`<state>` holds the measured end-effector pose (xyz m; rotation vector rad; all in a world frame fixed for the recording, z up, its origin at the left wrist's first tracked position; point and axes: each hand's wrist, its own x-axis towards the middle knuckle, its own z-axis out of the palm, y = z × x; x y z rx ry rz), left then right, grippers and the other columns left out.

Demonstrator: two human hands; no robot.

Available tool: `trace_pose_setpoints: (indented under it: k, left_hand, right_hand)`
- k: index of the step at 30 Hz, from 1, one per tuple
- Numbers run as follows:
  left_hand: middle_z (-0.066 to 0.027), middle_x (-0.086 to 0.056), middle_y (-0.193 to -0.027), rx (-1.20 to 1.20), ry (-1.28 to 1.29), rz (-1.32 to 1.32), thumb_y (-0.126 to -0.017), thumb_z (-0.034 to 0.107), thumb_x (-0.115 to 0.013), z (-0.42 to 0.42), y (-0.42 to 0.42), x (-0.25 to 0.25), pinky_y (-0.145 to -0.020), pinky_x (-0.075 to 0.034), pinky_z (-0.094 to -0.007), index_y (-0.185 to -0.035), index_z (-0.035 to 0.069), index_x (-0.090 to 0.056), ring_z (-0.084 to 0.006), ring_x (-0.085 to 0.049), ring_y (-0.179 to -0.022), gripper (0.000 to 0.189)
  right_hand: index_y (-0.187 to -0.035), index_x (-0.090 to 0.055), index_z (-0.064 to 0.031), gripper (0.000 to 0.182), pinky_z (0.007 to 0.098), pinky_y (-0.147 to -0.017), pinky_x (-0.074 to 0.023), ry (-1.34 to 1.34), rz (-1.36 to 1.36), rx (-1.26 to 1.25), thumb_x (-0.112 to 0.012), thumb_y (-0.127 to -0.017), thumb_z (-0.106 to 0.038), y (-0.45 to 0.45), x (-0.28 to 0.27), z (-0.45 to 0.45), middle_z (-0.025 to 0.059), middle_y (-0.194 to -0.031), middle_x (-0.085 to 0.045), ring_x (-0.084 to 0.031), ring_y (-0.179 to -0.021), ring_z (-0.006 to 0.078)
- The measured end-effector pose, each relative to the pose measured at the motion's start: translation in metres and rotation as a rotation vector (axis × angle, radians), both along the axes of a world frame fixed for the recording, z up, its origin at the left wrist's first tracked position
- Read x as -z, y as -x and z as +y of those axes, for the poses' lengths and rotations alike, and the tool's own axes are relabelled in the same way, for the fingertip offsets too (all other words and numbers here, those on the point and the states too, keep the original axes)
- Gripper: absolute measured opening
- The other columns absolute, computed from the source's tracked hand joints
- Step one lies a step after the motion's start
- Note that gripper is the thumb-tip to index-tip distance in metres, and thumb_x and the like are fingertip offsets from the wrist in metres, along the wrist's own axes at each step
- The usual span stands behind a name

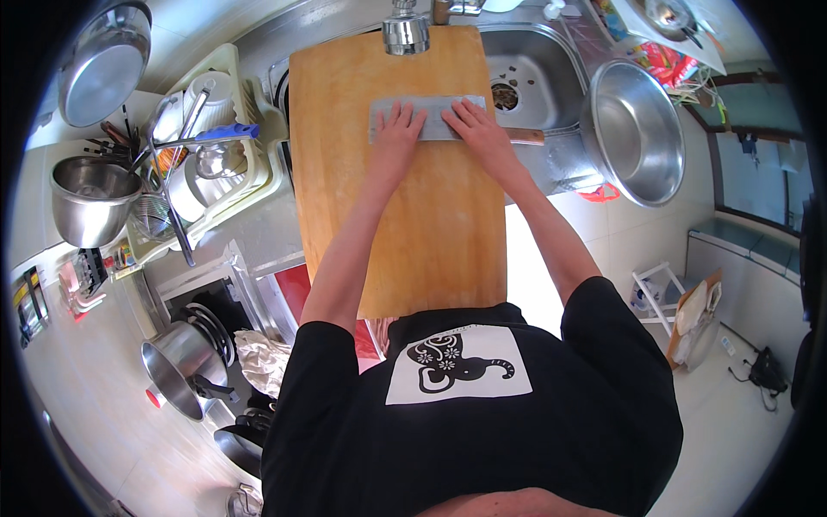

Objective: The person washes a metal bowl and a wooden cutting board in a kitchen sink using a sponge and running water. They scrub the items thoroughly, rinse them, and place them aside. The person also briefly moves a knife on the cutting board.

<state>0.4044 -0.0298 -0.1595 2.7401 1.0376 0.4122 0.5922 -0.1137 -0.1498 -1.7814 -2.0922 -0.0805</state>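
A large wooden cutting board [433,239] lies across the sink, its near edge against my shirt. On its far half a Chinese cleaver rests flat, with its broad grey blade [429,129] crosswise and its wooden handle [528,136] jutting past the board's right edge. My left hand [400,126] lies palm down on the left part of the blade, fingers spread. Near the handle end, my right hand [477,126] presses flat on the blade, its fingers also apart. Neither hand is wrapped around anything. What is under the blade is hidden.
Above the board's far end hangs a chrome faucet head [406,35]. The steel sink basin [543,71] holds scraps around its drain. A large steel bowl [636,132] stands at the right. On the left is a dish rack [258,139] with dishes, beside a steel pot [97,207].
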Motion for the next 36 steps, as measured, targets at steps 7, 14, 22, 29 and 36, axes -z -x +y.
trace_pose_setpoints:
  k: [7, 14, 22, 29, 36]
  left_hand:
    - [-0.0141, -0.047, -0.133, 0.121, -0.049, 0.063, -0.089, 0.013, -0.044, 0.008, 0.012, 0.004, -0.104, -0.028, -0.0536, -0.128, 0.011, -0.048, -0.0318, -0.040, -0.128, 0.040]
    - [-0.0152, -0.039, -0.141, 0.170, -0.099, 0.209, -0.083, -0.001, -0.044, 0.002, 0.010, 0.004, -0.105, -0.025, -0.0581, -0.135, 0.009, -0.040, -0.0332, -0.033, -0.133, 0.053]
    - [-0.0132, -0.025, -0.150, 0.108, -0.028, 0.412, -0.076, -0.007, -0.047, 0.000, 0.002, -0.008, -0.106, -0.021, -0.0611, -0.139, 0.011, -0.036, -0.0318, -0.025, -0.138, 0.066]
    - [-0.0177, -0.056, -0.121, -0.299, 0.142, -0.484, -0.078, -0.005, -0.058, -0.073, 0.000, -0.040, -0.093, -0.046, -0.0356, -0.127, -0.003, -0.048, -0.0278, -0.055, -0.109, 0.050]
    - [-0.0052, -0.057, -0.075, -0.415, 0.405, -1.073, -0.086, 0.006, -0.060, -0.300, -0.254, -0.177, -0.060, -0.046, -0.0253, -0.085, 0.001, -0.056, -0.0127, -0.054, -0.067, 0.006]
  right_hand:
    - [-0.117, -0.052, -0.0015, 0.036, 0.0412, -0.096, -0.0403, 0.001, -0.183, -0.049, -0.051, -0.082, -0.012, 0.007, 0.047, 0.006, 0.0187, -0.116, -0.053, -0.049, -0.114, 0.0339]
    - [-0.116, -0.055, -0.0021, 0.037, 0.0432, -0.097, -0.0404, -0.170, -0.407, 0.128, -0.051, -0.082, -0.018, 0.028, 0.046, -0.023, 0.0197, -0.124, -0.052, -0.049, -0.117, 0.0360]
    - [-0.133, -0.038, -0.0029, 0.049, 0.0373, -0.105, -0.0350, -0.074, 0.062, 0.009, -0.047, -0.085, -0.008, -0.007, -0.002, -0.135, 0.0160, -0.137, -0.041, -0.043, -0.124, 0.0315]
    - [-0.102, -0.063, -0.0029, 0.021, 0.0319, -0.084, -0.0481, 0.212, 0.929, 0.468, -0.058, -0.086, -0.015, -0.150, -0.026, -0.394, 0.0120, -0.097, -0.065, -0.060, -0.095, 0.0266]
    - [-0.081, -0.065, -0.0003, 0.023, 0.0250, -0.057, -0.0496, 0.001, 1.322, 1.070, -0.061, -0.086, -0.023, -0.338, -0.046, -0.583, 0.0071, -0.066, -0.064, -0.061, -0.060, 0.0116]
